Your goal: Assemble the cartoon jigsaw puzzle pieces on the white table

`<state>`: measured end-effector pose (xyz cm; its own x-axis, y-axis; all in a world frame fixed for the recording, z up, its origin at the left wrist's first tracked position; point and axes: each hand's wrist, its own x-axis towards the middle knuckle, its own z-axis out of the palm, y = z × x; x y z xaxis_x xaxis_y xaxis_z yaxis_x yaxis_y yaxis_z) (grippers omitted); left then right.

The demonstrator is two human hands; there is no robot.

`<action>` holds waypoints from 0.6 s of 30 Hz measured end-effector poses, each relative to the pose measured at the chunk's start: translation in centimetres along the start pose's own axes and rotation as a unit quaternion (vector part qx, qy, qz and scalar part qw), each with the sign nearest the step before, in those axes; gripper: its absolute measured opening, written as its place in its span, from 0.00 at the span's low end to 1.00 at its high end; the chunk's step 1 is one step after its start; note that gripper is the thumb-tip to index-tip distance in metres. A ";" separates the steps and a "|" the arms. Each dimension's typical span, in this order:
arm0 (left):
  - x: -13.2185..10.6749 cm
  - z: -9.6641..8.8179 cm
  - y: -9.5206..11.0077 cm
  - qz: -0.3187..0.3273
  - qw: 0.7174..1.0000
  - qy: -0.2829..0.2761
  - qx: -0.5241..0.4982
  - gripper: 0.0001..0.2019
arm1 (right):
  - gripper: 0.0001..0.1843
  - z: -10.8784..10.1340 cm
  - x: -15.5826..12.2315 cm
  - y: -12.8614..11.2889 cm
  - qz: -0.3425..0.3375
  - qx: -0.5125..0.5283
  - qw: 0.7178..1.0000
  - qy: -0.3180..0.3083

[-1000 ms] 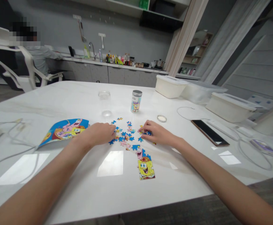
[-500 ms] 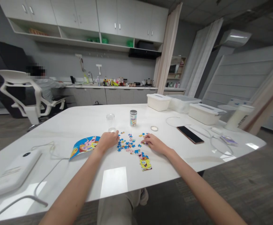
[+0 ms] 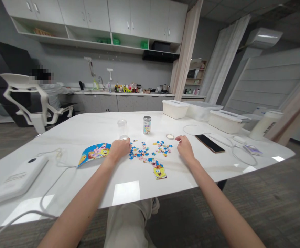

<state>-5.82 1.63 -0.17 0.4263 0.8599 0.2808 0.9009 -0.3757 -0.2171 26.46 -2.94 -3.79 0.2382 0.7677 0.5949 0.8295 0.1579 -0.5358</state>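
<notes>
My left hand rests on the table with its fingers curled in, at the left edge of a loose pile of jigsaw pieces. Whatever its fingertips hold, if anything, is hidden. To the right, my right hand has loosely bent fingers, thumb and index apart, and no piece shows in it. Beside it lies a second scatter of pieces. A joined part of the puzzle, with a yellow cartoon face, is nearest me. The curved picture sheet lies left of my left hand.
Behind the pieces stand a clear jar, a printed can and a ring-shaped lid. A phone, cables and storage boxes are at the right. A white device lies left. A person sits in the background.
My right hand has moved right, off the right-hand scatter of pieces, which now shows fully. My left hand stays about where it was. The view has shifted slightly.
</notes>
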 end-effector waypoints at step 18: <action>0.0 -0.5 0.2 -0.048 0.999 -0.011 0.009 0.19 | 0.15 0.8 -0.5 -0.9 -0.070 -0.053 0.987 -0.133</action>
<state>-5.64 1.35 0.25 0.3360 0.8990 0.2807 0.9359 -0.2852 -0.2069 25.19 -3.00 -4.10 -0.0118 0.8817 0.4717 0.8962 0.2186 -0.3861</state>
